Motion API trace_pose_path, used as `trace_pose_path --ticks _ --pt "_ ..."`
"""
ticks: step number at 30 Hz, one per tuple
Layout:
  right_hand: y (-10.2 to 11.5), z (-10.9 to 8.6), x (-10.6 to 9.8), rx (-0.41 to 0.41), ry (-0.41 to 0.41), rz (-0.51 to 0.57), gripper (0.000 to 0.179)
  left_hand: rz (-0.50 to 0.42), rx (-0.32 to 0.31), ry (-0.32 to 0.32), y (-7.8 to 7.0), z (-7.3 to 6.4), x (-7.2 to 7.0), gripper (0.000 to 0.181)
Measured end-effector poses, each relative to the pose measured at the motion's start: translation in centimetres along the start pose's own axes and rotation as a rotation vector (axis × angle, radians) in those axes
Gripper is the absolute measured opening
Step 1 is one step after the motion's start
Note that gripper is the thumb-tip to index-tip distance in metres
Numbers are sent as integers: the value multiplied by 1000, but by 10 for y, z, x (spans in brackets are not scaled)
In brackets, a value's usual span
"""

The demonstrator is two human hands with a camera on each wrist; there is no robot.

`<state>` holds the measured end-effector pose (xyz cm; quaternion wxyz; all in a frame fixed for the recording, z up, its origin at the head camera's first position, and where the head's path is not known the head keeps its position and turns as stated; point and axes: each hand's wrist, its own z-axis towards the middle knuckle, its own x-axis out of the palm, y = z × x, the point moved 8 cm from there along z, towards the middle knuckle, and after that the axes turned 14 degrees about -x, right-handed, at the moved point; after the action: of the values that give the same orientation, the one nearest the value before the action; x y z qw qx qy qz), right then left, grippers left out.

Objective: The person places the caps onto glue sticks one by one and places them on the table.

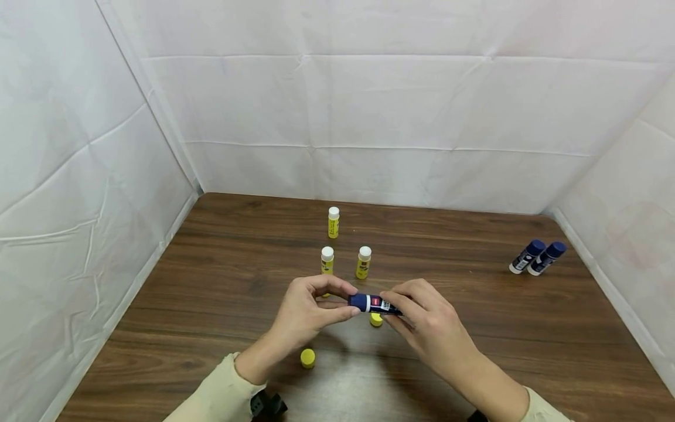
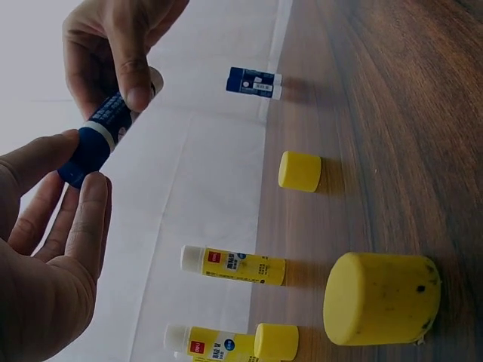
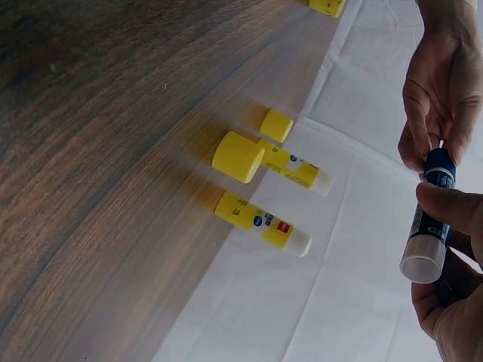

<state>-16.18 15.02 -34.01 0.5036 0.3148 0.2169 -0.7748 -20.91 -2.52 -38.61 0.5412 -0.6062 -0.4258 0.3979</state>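
Observation:
Both hands hold one dark blue glue stick sideways above the table. My left hand pinches its blue cap end between thumb and fingertips. Around the body, near the other end, my right hand grips with thumb and fingers. That white end faces the right wrist camera. Below and near the hands sit small yellow caps: one yellow cap lies under the glue stick, another nearer the left forearm. A third yellow cap is mostly hidden behind the left hand in the head view.
Beyond the hands stand three yellow glue sticks with white tops: one at the back, one at left, one at right. Two blue glue sticks stand side by side far right. White cloth walls border the wooden table.

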Motion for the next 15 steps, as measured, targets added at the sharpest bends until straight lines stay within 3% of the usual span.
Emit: trace_pose_path --ticks 6,12,15 --pt "2 4 -1 -25 2 -6 32 25 -5 -4 0 1 0 23" --pt "2 8 -3 -56 -7 -10 21 51 9 -21 -1 1 -1 22" --pt "3 11 -4 -74 -18 -15 27 60 15 -26 -1 1 -2 21"
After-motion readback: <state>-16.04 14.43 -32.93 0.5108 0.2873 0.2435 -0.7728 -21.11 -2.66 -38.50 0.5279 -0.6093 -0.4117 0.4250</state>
